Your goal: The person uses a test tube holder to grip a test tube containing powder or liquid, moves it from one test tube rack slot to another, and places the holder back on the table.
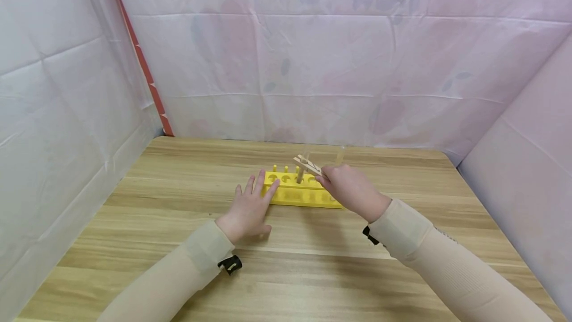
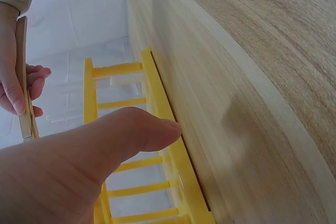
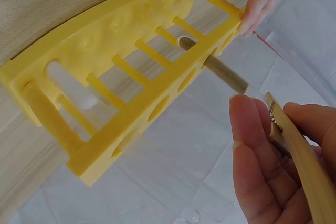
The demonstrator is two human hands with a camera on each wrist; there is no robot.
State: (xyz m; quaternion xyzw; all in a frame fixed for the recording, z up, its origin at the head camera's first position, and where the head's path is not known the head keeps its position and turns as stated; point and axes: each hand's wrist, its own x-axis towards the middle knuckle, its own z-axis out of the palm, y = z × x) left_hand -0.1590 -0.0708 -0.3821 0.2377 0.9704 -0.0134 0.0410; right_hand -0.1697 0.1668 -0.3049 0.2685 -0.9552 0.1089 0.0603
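A yellow test tube rack (image 1: pixel 304 203) stands on the table in the head view. My left hand (image 1: pixel 247 212) rests against its left end with fingers spread and straight. My right hand (image 1: pixel 353 190) holds a wooden test tube clamp (image 1: pixel 308 165) above the rack's right half. Its jaws are at the upper part of a test tube (image 3: pixel 226 72) with grey-brown contents. That tube tilts, its rounded bottom through a hole of the rack's upper shelf and above the base. Another glass tube (image 1: pixel 340 155), with white contents (image 3: pixel 71 85) at its bottom, stands at the rack's right end.
Several yellow pegs (image 1: pixel 286 168) rise along the rack's back side. The wood-grain table (image 1: pixel 178 202) extends around the rack. Pale patterned cloth (image 1: pixel 321 63) hangs behind the table and on both sides.
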